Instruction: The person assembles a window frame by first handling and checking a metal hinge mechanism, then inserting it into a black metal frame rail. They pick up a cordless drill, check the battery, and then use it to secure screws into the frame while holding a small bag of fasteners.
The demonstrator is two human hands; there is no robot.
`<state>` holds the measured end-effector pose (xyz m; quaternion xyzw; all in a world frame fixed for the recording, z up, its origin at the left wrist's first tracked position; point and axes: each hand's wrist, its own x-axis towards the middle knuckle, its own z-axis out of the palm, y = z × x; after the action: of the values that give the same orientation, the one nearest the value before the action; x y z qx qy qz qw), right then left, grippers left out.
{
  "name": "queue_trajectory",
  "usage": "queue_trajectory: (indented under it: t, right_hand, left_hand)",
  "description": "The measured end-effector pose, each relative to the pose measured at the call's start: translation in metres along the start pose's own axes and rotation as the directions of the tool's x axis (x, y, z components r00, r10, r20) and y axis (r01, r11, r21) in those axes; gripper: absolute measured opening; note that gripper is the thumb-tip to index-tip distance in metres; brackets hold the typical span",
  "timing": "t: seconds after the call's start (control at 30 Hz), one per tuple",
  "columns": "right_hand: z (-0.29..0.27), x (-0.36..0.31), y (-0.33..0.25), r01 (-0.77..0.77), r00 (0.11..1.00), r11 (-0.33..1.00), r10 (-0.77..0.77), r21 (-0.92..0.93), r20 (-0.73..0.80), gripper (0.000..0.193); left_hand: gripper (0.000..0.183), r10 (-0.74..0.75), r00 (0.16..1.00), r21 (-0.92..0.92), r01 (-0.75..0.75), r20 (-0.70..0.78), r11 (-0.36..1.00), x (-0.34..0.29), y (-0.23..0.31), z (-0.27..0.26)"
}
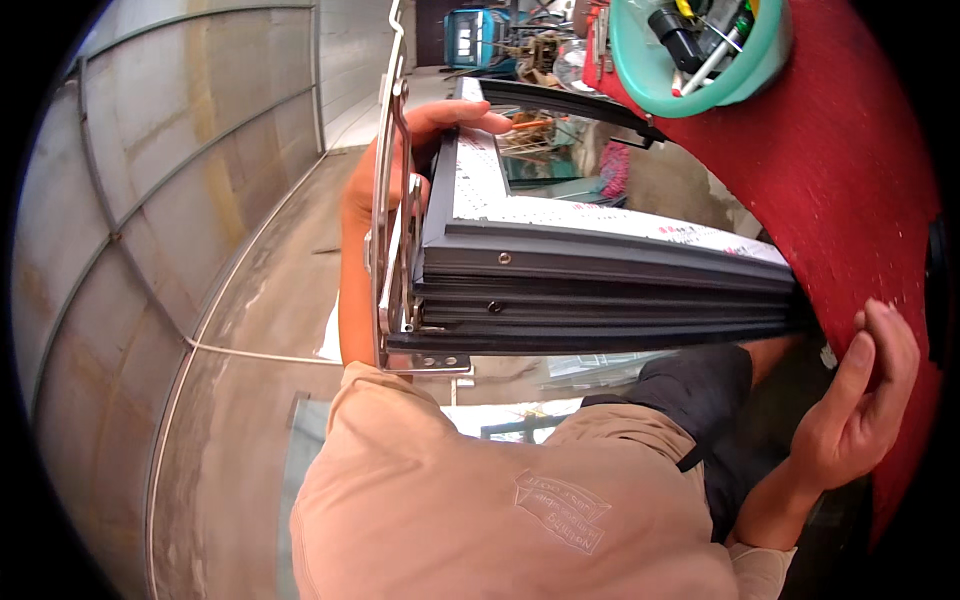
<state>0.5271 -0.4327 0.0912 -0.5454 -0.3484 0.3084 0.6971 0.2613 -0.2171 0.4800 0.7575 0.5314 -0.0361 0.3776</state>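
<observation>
A dark grey window frame [600, 285] with white protective film [600, 215] juts out from the red-covered table toward my left. My left hand [440, 120] wraps round its left end, fingers over the film-covered face. Along that same end stand long metal hinge arms [383, 220], with a short metal plate [430, 363] at the bottom. Two small screws or holes show on the frame's near side. My right hand [850, 410] is raised beside the table edge, apart from the frame. Its thumb and fingers are drawn together; anything between them is too small to make out.
On the red table [850, 150] sits a turquoise bowl [770, 75] with markers and tools. Metal panels [150, 180] line the left side. Glass panes [310, 440] lie low, near my legs. A blue machine [470, 38] and clutter stand at the back.
</observation>
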Motion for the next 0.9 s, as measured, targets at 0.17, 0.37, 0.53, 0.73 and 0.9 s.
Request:
queue_trajectory:
  t: [0.17,0.37,0.53,0.73,0.9]
  right_hand:
    - [0.002,0.001,0.009,0.051,0.993,0.999,-0.052,0.008,0.107,0.026]
    - [-0.003,-0.001,0.017,0.084,0.992,0.994,-0.090,0.065,0.087,0.027]
    - [-0.004,0.013,0.017,0.184,0.972,0.983,-0.184,0.016,0.149,0.025]
    - [-0.005,0.017,0.012,0.195,0.968,0.980,-0.187,-0.034,0.165,0.025]
    - [-0.003,0.013,0.012,0.199,0.968,0.978,-0.186,-0.060,0.170,0.024]
  left_hand:
    - [0.097,-0.020,1.000,-0.154,0.018,-0.013,0.988,0.011,-0.007,0.015]
    - [0.111,-0.027,0.999,-0.127,0.029,0.018,0.991,0.002,-0.006,0.008]
    - [0.125,-0.052,0.995,-0.116,0.061,0.084,0.991,0.005,-0.009,-0.010]
    - [0.129,-0.082,0.995,-0.135,0.089,0.054,0.987,0.013,-0.005,0.001]
    - [0.129,-0.095,0.992,-0.076,0.102,0.086,0.992,0.007,-0.005,-0.004]
